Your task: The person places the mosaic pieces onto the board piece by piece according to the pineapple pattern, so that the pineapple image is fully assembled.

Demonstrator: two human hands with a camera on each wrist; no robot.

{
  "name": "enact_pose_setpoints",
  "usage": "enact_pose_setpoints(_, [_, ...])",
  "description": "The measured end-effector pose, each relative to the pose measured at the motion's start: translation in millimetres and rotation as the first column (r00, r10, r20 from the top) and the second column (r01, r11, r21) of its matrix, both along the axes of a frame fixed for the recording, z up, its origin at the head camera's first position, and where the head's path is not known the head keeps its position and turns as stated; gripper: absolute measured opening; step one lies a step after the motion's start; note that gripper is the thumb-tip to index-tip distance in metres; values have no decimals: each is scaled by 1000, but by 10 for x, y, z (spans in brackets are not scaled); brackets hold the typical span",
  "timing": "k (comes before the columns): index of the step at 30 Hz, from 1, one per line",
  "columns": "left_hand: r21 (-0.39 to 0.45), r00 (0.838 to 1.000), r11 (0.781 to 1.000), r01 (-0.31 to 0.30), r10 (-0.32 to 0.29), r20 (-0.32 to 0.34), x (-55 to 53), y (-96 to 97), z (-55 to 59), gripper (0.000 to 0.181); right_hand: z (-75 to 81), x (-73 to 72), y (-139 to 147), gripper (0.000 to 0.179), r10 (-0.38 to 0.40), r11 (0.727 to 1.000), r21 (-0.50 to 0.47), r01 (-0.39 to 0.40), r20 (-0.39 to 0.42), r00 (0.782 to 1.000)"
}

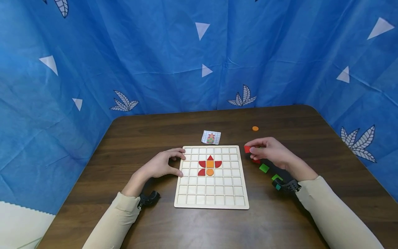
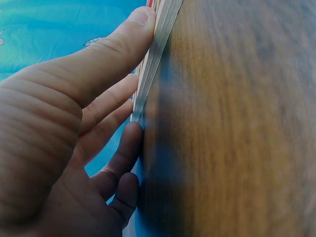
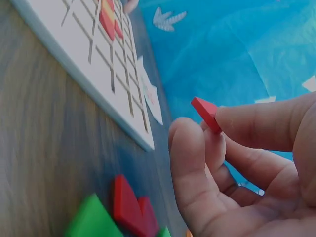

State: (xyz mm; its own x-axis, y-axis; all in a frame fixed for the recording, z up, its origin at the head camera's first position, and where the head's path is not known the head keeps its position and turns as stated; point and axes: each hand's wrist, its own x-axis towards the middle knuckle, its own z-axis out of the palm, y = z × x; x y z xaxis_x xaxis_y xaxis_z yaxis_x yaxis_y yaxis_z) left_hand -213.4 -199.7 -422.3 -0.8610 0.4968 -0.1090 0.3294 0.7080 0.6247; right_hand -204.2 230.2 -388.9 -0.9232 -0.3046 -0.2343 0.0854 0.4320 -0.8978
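A pale square board (image 1: 214, 190) with a grid of shallow cells lies on the table. Near its upper middle sit an orange square (image 1: 210, 164), an orange disc (image 1: 210, 172) and several red pieces, among them a triangle (image 1: 210, 158). My left hand (image 1: 163, 163) touches the board's left edge with thumb and fingertips, its fingers spread and only slightly bent. Just off the board's right edge, my right hand (image 1: 270, 151) pinches a small red piece (image 3: 206, 113) between thumb and fingers. Its full outline is partly covered by the fingertips.
Beyond the board lies a small printed card (image 1: 211, 137) with a coloured pattern. An orange disc (image 1: 255, 128) rests at the back right. Under and beside the right hand are green pieces (image 1: 264, 168) and red pieces (image 3: 131, 207). A blue curtain (image 1: 174, 52) hangs behind the table.
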Motion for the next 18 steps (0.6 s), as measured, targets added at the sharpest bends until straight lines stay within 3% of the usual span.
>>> enact_pose_setpoints(10, [-2, 1000, 1000, -3, 3, -1, 2, -1, 0, 52, -84, 10, -248, 34, -29, 997, -75, 36, 86, 996])
enact_pose_setpoints(18, [6, 1000, 1000, 1, -1, -4, -3, 5, 7, 52, -131, 50, -465, 32, -38, 992, -118, 51, 110, 993])
